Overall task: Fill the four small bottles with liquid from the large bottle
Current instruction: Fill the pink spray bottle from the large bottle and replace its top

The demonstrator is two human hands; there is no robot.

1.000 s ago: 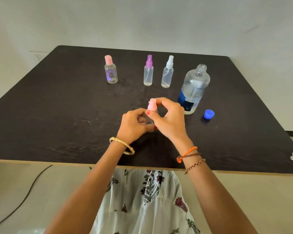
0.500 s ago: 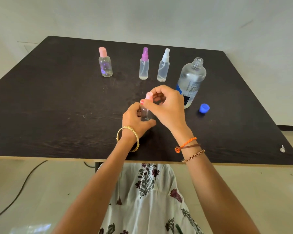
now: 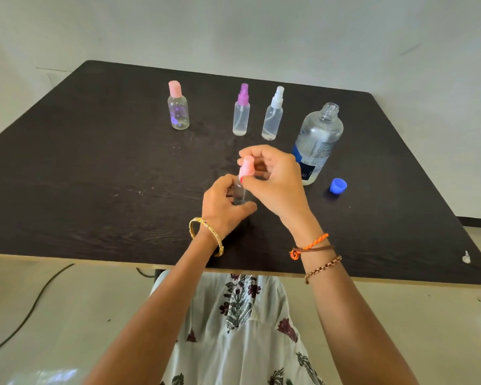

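My left hand point(image 3: 225, 204) grips the clear body of a small spray bottle point(image 3: 240, 192) standing on the dark table point(image 3: 95, 168). My right hand point(image 3: 272, 180) pinches its pink spray cap point(image 3: 246, 166) on top. Behind stand three small bottles: one with a pink flip cap point(image 3: 178, 107), one with a purple sprayer point(image 3: 241, 113), one with a white sprayer point(image 3: 273, 115). The large clear bottle point(image 3: 318, 140) stands uncapped to the right, partly behind my right hand. Its blue cap point(image 3: 338, 186) lies on the table beside it.
A small whitish scrap point(image 3: 466, 257) lies near the table's front right corner. The table's front edge runs just under my forearms. A dark cable point(image 3: 25, 315) trails on the floor at left. A white wall stands behind the table.
My hands stay on the pink-capped bottle; my right fingers have shifted round its cap and my left hand has slid lower on the body. The view has shifted slightly.
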